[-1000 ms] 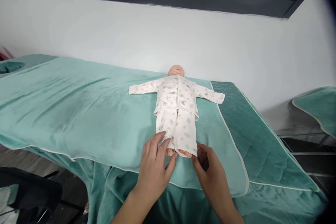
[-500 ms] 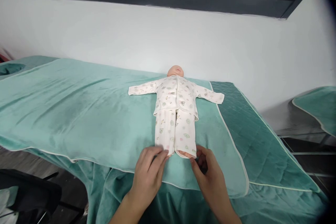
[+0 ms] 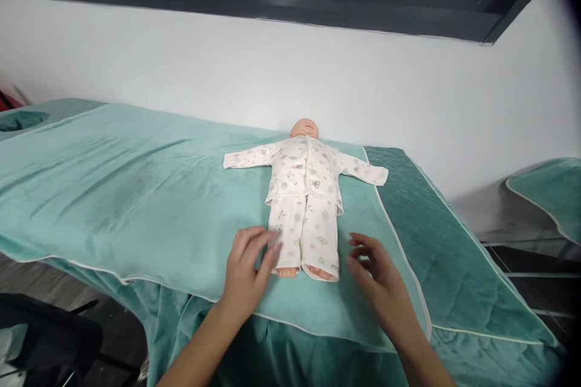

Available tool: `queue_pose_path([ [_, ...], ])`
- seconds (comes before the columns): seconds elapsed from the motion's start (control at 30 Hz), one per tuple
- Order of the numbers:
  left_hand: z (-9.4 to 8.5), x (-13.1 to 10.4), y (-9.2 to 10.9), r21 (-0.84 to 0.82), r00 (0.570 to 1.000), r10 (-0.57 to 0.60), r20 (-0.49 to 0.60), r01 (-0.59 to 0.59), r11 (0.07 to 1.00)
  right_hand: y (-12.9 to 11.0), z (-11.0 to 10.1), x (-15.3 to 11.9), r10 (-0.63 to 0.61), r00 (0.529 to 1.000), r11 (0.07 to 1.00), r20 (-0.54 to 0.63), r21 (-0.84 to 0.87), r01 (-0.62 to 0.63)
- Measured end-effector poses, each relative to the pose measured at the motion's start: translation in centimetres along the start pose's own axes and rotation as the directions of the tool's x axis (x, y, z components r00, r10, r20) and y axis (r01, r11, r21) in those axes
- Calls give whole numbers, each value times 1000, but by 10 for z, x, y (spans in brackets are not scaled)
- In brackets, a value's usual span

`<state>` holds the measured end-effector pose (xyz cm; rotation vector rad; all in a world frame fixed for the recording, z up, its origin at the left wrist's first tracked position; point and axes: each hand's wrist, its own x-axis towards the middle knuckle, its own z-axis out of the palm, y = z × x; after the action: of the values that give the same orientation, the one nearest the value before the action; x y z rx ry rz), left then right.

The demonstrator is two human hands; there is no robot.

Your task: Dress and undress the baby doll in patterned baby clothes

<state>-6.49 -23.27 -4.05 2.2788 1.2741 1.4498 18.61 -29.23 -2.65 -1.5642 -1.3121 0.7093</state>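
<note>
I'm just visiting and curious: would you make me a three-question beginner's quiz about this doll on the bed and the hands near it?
1. True or false: the doll lies face up with its sleeves spread out.
2. Which hand touches the doll's trousers? A) left hand B) right hand C) both
3. Fill in: the doll lies on a light green ____.

Key: 1 true; 2 A, its fingertips reach the trouser leg while the right hand is apart, open; 3 blanket.
</note>
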Motion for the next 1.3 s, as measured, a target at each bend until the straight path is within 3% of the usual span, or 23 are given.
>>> queue_pose_path([
  [0.1,11,33,-18,-11,990,-141,-5,141,990,-21,6,28,-170,984,977,-61,-140,160],
  [0.23,28,67,-35,-20,983,-173,59,175,984,-40,23,71,-437,899,833,-36,-393,389],
  [0.43,38,73,-45,-90,978,-167,126,179,980,-47,45,116,-517,848,589,115,-671,450],
  [0.57,37,68,-46,-97,971,-192,144,207,974,-45,52,119,-530,842,621,103,-629,468],
  [0.7,36,69,-45,-140,956,-247,160,270,953,-42,54,108,-528,833,647,165,-557,521],
  [0.77,35,69,-44,-170,943,-281,176,311,935,-42,52,103,-520,838,698,163,-484,528],
  [0.87,33,71,-45,-261,913,-363,189,403,877,-39,43,106,-487,871,828,57,-288,482],
  [0.93,32,76,-50,-343,877,-449,173,481,807,-30,35,118,-401,913,903,-68,-197,382],
  [1.03,32,92,-59,-468,779,-599,186,606,643,-7,23,150,-119,953,992,-280,-79,100],
  [1.07,33,99,-62,-508,741,-635,217,641,575,2,20,163,-8,954,1000,-299,-18,3],
  [1.17,40,120,-67,-611,682,-636,361,688,392,22,18,192,193,969,980,-155,88,-181],
  [1.3,52,137,-64,-642,667,-547,506,715,278,30,25,203,240,970,962,39,127,-243],
])
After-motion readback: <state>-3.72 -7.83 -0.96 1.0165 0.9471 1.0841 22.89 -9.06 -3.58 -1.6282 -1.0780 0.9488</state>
